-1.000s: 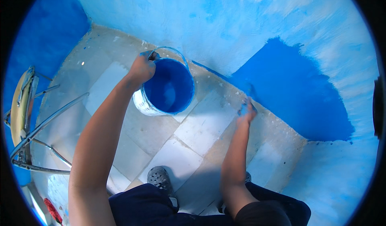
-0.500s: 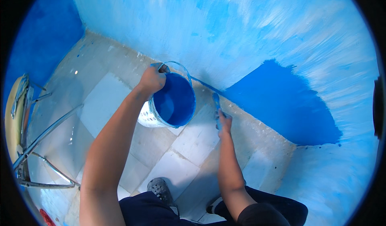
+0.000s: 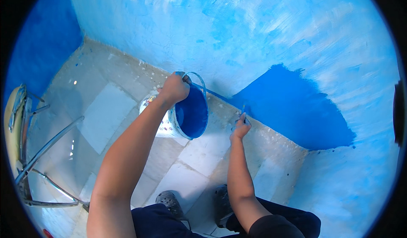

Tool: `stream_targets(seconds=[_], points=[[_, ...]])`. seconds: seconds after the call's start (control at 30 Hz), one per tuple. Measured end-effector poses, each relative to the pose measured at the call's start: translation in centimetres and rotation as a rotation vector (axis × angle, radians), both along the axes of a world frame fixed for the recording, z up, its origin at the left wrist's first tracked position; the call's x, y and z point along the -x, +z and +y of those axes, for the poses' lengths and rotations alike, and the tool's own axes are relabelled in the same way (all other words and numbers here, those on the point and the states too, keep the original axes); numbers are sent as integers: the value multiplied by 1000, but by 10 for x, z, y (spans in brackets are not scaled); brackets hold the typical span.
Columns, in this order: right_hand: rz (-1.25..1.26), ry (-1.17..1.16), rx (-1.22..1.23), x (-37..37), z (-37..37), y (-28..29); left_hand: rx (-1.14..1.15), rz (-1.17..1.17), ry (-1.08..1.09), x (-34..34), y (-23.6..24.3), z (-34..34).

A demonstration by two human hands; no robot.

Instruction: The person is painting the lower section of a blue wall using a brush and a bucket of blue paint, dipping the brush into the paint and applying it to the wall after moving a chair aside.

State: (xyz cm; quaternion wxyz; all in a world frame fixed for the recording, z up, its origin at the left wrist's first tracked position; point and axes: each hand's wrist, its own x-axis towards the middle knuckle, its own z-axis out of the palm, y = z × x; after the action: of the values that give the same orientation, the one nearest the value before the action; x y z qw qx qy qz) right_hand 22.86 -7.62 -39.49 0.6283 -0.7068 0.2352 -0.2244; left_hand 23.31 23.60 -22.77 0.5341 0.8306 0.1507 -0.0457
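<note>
My left hand point(image 3: 176, 87) is closed on the rim and wire handle of a white paint bucket point(image 3: 166, 127), tilted so its opening faces right. Dark blue paint point(image 3: 191, 115) coats the inside. To the right of it, my right hand point(image 3: 241, 127) grips a paintbrush point(image 3: 243, 108), its tip near the foot of the wall. A dark blue painted patch point(image 3: 292, 106) covers the low part of the light blue wall point(image 3: 178, 30), and a thin blue line runs left from it along the floor edge. The bristles are hard to make out.
A folding chair point(image 3: 46, 149) with metal legs stands at the left, before a dark blue wall point(image 3: 42, 39). Below are pale floor tiles point(image 3: 106, 115), paint-specked along the walls. My feet in grey clogs point(image 3: 169, 202) stand near the lower edge.
My right hand has moved up and right, bringing the brush from over the floor to the wall's base. The bucket has shifted slightly right and tilts more, with my left hand still gripping it.
</note>
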Motion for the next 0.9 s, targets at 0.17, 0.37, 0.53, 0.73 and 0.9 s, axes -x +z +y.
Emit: stream_targets(seconds=[0.17,0.37,0.53,0.73,0.9], points=[[248,201,16,13,-16,24,81,-67,11,6,-5,24],[86,-42,-129,23,-12,63,124,-44,3,26,9,31],[162,8,-43,19,1,32,214,-101,11,43,8,42],[-140,-56,-85,38,13,69,220,-44,22,63,11,60],[78,-1,56,20,-10,41,187,-56,24,57,19,53]])
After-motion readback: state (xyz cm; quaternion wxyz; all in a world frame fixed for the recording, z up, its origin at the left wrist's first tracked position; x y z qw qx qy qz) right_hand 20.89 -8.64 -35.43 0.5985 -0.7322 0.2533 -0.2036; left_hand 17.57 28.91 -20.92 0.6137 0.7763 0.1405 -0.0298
